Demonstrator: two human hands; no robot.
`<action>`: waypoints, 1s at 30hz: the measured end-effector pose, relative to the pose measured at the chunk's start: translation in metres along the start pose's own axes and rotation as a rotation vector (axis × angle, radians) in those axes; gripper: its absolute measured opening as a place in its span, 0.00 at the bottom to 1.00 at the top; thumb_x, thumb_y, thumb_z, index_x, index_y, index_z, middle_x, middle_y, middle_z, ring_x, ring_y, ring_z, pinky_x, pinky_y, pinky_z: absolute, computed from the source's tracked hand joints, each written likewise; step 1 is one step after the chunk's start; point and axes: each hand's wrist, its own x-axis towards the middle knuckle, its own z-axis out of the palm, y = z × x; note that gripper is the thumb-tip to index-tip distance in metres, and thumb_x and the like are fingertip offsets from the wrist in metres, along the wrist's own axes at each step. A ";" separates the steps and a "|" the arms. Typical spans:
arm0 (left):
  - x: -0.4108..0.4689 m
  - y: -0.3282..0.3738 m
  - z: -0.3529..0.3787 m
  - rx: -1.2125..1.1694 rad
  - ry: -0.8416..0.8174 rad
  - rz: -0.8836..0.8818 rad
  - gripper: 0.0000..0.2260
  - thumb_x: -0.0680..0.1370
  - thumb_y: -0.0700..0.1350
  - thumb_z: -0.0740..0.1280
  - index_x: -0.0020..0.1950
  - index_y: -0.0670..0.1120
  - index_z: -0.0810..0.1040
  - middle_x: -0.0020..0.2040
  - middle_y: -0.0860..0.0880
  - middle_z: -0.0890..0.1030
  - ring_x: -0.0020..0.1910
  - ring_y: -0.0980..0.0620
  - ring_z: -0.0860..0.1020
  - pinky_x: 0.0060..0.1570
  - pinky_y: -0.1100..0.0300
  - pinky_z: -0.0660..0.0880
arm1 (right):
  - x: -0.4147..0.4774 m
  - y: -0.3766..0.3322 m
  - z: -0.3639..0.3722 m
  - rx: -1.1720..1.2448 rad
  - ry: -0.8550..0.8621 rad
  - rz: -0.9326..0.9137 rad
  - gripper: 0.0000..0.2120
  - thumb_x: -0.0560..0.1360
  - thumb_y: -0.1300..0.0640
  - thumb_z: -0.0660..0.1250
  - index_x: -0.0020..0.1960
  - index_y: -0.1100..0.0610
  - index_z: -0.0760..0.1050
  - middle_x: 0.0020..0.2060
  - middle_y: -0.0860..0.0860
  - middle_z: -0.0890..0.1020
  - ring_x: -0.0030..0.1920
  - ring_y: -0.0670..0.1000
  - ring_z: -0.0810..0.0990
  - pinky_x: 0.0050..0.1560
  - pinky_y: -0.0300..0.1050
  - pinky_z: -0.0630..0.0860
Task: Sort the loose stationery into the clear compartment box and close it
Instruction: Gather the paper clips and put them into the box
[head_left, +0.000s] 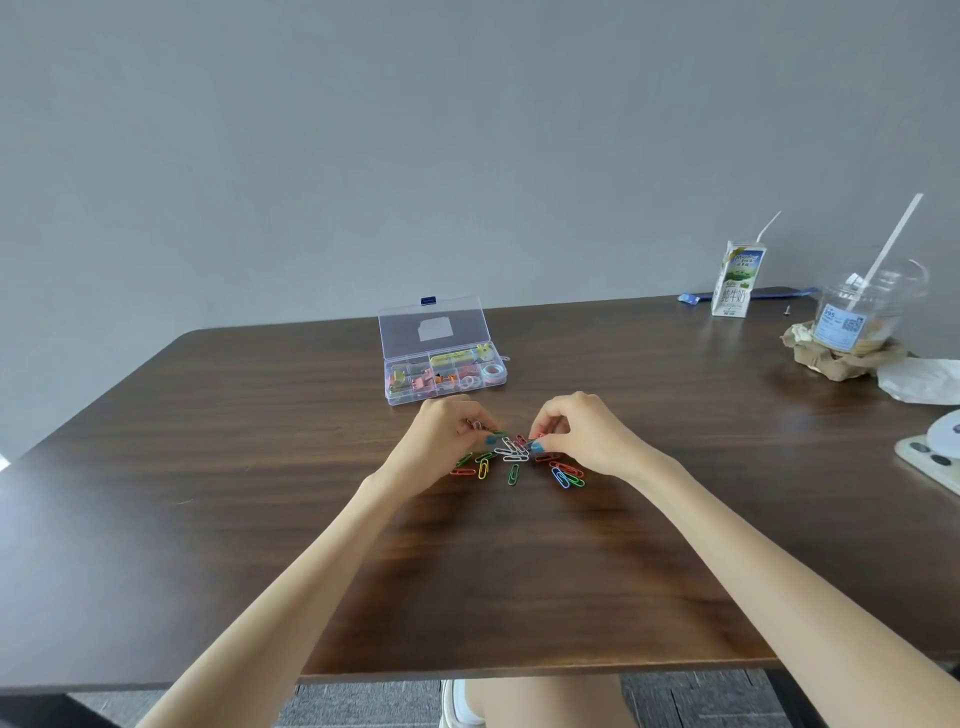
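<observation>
Gathering the paper clips (514, 460) should go best in small bunches. The left grip (452, 431) curls round a few, and the right grip (574, 434) pinches one from the pile between them. The open clear compartment box (441, 382) sits just beyond both grips on the desk (260, 467), so sweep stragglers inward before lifting.

Paper clips (514, 462) lie scattered on the table (260, 467) between the left hand (447, 431) and the right hand (576, 431). Just behind them sits the compartment box (441, 396), its lid raised toward the wall. Far back on the right stands a carton (735, 280) and, further right, a cup (862, 312) on crumpled paper.
</observation>
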 end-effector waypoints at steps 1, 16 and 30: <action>0.000 0.000 0.000 -0.012 0.016 -0.001 0.06 0.72 0.37 0.72 0.45 0.47 0.85 0.41 0.52 0.82 0.36 0.60 0.74 0.38 0.70 0.70 | 0.001 -0.001 0.000 0.005 0.007 -0.003 0.03 0.72 0.61 0.72 0.41 0.55 0.81 0.39 0.50 0.83 0.37 0.47 0.77 0.38 0.39 0.72; 0.020 -0.009 -0.023 -0.084 0.163 -0.073 0.05 0.71 0.37 0.74 0.45 0.45 0.85 0.39 0.50 0.82 0.34 0.63 0.74 0.37 0.76 0.69 | 0.045 -0.015 0.001 0.078 0.135 -0.074 0.04 0.73 0.62 0.71 0.41 0.54 0.80 0.39 0.47 0.80 0.37 0.43 0.75 0.39 0.36 0.70; 0.086 -0.046 -0.039 -0.036 0.266 -0.099 0.05 0.71 0.36 0.73 0.45 0.43 0.86 0.39 0.50 0.81 0.34 0.61 0.75 0.37 0.76 0.70 | 0.134 -0.008 0.008 0.050 0.147 -0.080 0.03 0.73 0.64 0.69 0.44 0.58 0.81 0.40 0.49 0.79 0.36 0.43 0.74 0.39 0.37 0.69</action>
